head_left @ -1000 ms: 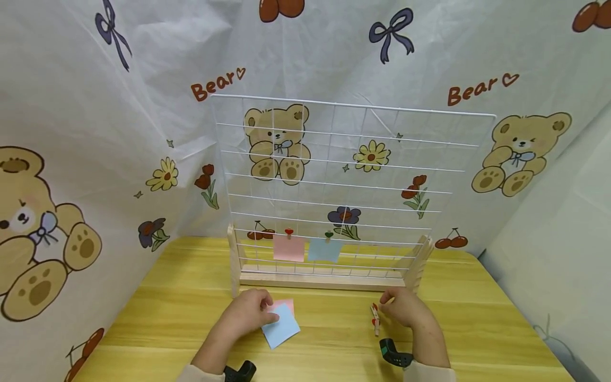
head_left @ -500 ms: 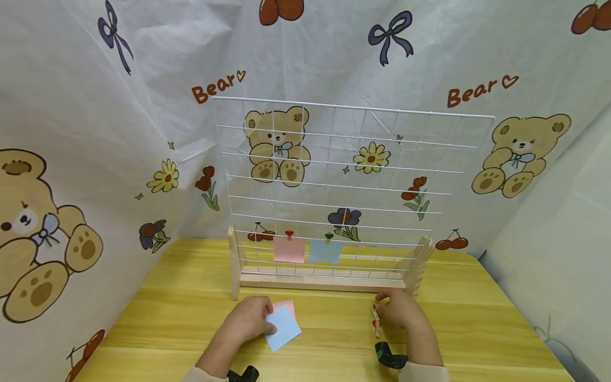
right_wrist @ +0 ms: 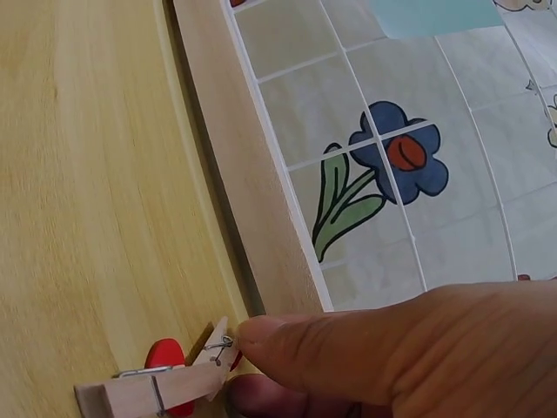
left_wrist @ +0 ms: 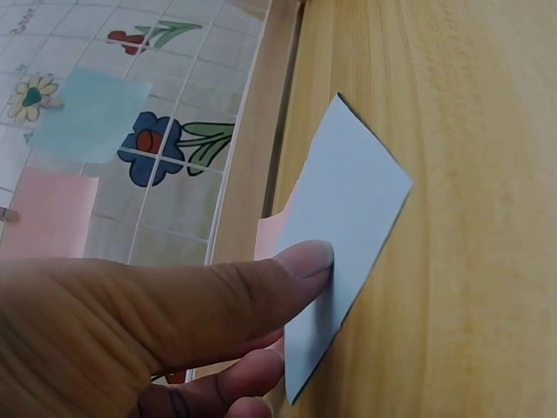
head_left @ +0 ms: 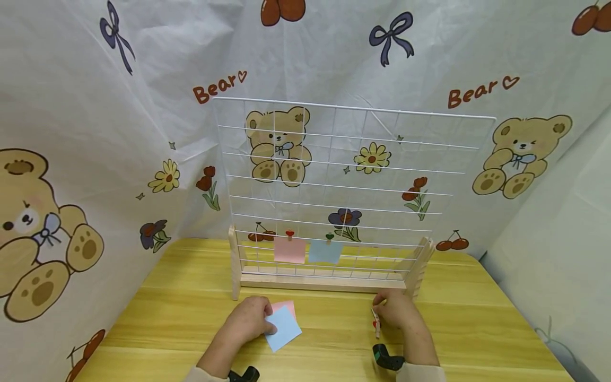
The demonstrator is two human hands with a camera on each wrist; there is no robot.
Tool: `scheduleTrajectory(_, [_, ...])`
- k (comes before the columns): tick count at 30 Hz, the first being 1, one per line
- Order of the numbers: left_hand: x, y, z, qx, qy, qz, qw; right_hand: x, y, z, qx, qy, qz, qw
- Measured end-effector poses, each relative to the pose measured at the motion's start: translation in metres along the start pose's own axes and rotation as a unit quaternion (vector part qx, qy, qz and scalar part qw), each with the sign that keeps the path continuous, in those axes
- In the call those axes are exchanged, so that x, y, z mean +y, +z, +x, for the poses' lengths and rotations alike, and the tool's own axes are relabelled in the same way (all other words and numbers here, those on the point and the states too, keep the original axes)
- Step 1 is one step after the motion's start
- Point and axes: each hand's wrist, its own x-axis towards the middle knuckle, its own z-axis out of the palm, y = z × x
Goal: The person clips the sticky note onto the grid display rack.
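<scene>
Thumb and fingers of my left hand (head_left: 248, 317) pinch the loose blue note (head_left: 285, 330) near one edge; the thumb lies on its face, while the fingers are partly hidden; just behind it a corner of the loose pink note (head_left: 288, 306) shows, and I cannot tell whether my fingers hold that one too. Well apart from it, my right hand (head_left: 397, 307) has thumb and forefinger brought together on the far clothespin (right_wrist: 218, 348), a small wooden one with a wire spring; the near clothespin (right_wrist: 130, 394), with a red heart, touches it at an angle, its other end pointing back towards me; both are low over the yellow table (head_left: 329, 339), in front of the right part of the rack. A white wire grid (head_left: 353, 107) stands upright in its wooden base (head_left: 320, 285), just beyond my hands; low on it hang a clipped pink note (head_left: 289, 251) on the left, under a red heart clip (head_left: 289, 234), and a clipped blue note (head_left: 326, 252) just beside it, under a green heart clip (head_left: 330, 236). Behind the grid is a white cloth (head_left: 310, 63) printed with bears, bows, flowers and cherries; a black device (head_left: 387, 358) sits at my right wrist, above a pale sleeve (head_left: 420, 373).
</scene>
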Motion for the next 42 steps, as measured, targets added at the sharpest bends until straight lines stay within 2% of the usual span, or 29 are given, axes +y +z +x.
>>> scheduleTrajectory(11, [-0.0020,0.0023,0.0001,-0.007,-0.005,-0.004,1.0000,0.0004,0.0040,-0.0001,0.011,-0.006,-0.007,0.9999])
scheduleTrajectory(19, [0.0003,0.0019,0.0005,0.011,0.005,0.001,0.9999,-0.0005,0.0038,-0.0003,0.003,0.001,-0.002,1.0000])
scheduleTrajectory(25, [0.0015,0.0017,0.0004,0.012,0.008,0.000,0.9999,-0.0008,0.0040,-0.0008,0.006,-0.001,0.015,0.9999])
scheduleTrajectory(36, [0.0038,0.0007,-0.0012,0.015,0.016,-0.001,0.9998,-0.0040,0.0019,0.0009,0.034,-0.015,0.012,0.9992])
scheduleTrajectory(42, [0.0026,0.0004,-0.0019,0.005,0.029,-0.004,0.9996,-0.0067,0.0016,0.0022,0.039,-0.011,0.028,0.9988])
